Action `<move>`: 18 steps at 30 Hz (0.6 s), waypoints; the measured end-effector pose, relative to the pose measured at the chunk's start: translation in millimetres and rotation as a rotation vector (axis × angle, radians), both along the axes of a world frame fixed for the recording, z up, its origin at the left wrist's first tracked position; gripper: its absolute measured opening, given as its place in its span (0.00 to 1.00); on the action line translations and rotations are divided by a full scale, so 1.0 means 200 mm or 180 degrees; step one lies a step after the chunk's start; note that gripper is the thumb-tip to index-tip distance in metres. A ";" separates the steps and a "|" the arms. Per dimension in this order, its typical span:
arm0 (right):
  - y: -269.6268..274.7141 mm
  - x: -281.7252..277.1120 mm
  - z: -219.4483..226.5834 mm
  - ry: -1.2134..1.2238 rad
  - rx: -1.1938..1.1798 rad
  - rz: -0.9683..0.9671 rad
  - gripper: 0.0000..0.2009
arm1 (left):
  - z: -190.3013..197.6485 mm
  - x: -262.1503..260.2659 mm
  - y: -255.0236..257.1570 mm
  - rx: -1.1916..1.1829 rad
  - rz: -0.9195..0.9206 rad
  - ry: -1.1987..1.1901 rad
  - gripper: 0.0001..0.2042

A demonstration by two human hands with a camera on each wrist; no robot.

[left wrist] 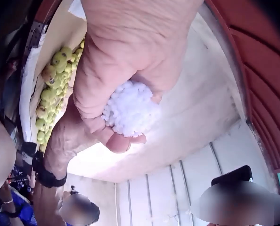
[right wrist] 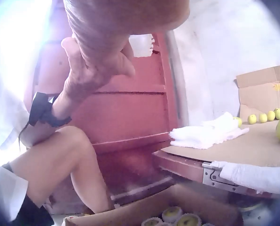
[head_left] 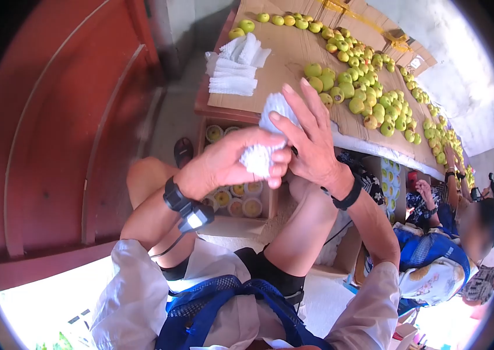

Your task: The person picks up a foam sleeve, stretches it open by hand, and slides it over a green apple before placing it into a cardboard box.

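Observation:
A white foam fruit net [head_left: 257, 161] is gripped in my left hand [head_left: 220, 160], its bunched end poking out between the curled fingers. In the left wrist view the knobbly end of the foam net [left wrist: 133, 110] shows under the thumb. The net's upper part [head_left: 278, 108] rises between the two hands; whether it has an apple inside, I cannot tell. My right hand [head_left: 317, 146] is right beside that upper part, with fingers extended and fingertips close against it. In the right wrist view a bit of the white net [right wrist: 142, 45] shows past the hand.
A cardboard-covered table [head_left: 293, 55] bears many green apples [head_left: 363, 87] and a stack of flat foam nets [head_left: 235, 73]. Below stands a cardboard box [right wrist: 126, 212] of netted apples [head_left: 238, 204]. A red door [head_left: 66, 134] is at left; another person [head_left: 433, 256] sits at right.

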State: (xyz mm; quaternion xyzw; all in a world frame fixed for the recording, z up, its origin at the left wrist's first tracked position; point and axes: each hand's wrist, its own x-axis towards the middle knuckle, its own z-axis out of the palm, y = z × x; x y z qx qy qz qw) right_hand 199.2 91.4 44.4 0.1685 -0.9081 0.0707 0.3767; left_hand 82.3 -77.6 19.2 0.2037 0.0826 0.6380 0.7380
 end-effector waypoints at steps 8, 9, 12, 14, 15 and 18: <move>-0.01 0.02 0.04 -0.0177 0.0047 0.0344 0.41 | -0.02 0.09 -0.02 0.0096 -0.0240 -0.0395 0.11; -0.01 0.03 0.03 -0.0180 0.0050 0.0360 0.40 | -0.03 0.09 -0.03 0.0130 -0.0290 -0.0388 0.11; 0.01 0.04 0.01 -0.0194 0.0069 0.0430 0.37 | -0.05 0.12 -0.03 0.0075 -0.0404 -0.0398 0.12; 0.01 0.07 -0.01 -0.0192 0.0097 0.0482 0.35 | -0.06 0.14 -0.04 0.0012 -0.0487 -0.0411 0.13; -0.01 0.08 -0.01 -0.0158 0.0091 0.0429 0.33 | -0.07 0.15 -0.04 -0.0006 -0.0536 -0.0412 0.13; -0.02 0.11 -0.02 -0.0165 0.0220 0.0390 0.32 | -0.07 0.18 -0.06 -0.0032 -0.0600 -0.0334 0.14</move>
